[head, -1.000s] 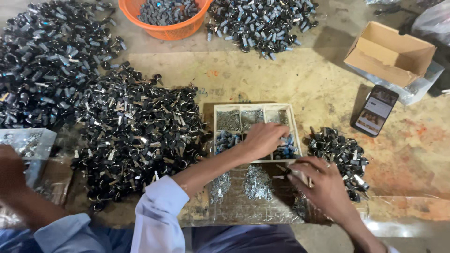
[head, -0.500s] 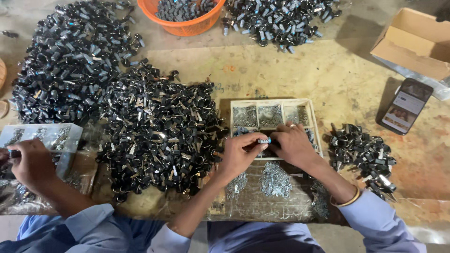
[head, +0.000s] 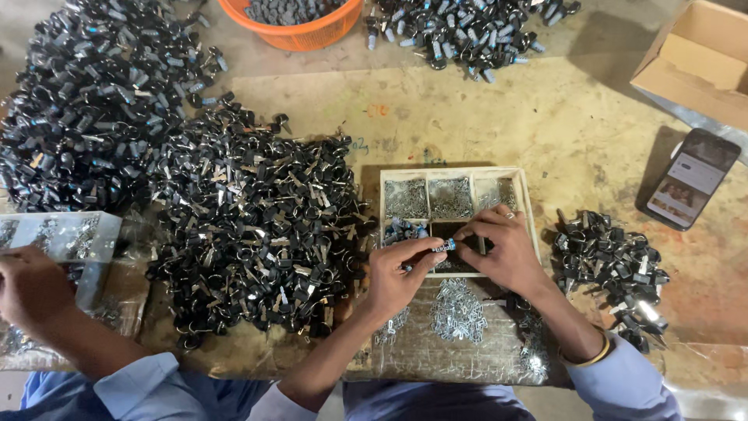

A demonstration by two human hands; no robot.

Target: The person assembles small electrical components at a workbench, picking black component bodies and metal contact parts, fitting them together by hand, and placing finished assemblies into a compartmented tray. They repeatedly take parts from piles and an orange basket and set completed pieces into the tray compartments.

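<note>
We had both hands over the divided wooden tray (head: 532, 204). Our left hand (head: 396, 274) pinched a small metal cylinder part (head: 445, 245) between thumb and forefinger, and our right hand (head: 502, 248) met it from three o'clock, fingertips curled and pressed close around its far end. The part sat at the tray's near edge, just above the loose silvery rings (head: 457, 309) heaped at six o'clock.

To do this joining well, we judged it best to keep the part steady, feed from one side only and work low over the tray, so that a dropped piece would fall in a compartment. What exactly the right fingertips held we could not tell; it was too small.

The black-headed keys (head: 249, 226) lay at nine o'clock in a glossy, tangled heap, hard plastic with bright metal. A smaller heap (head: 612, 265) lay at three o'clock. The tray's far compartments held fine grey metal bits. The bench top (head: 561, 117) was scuffed, stained board. A co-worker's hand (head: 31, 284) rested at the far left by a clear plastic box (head: 58, 234).
</note>
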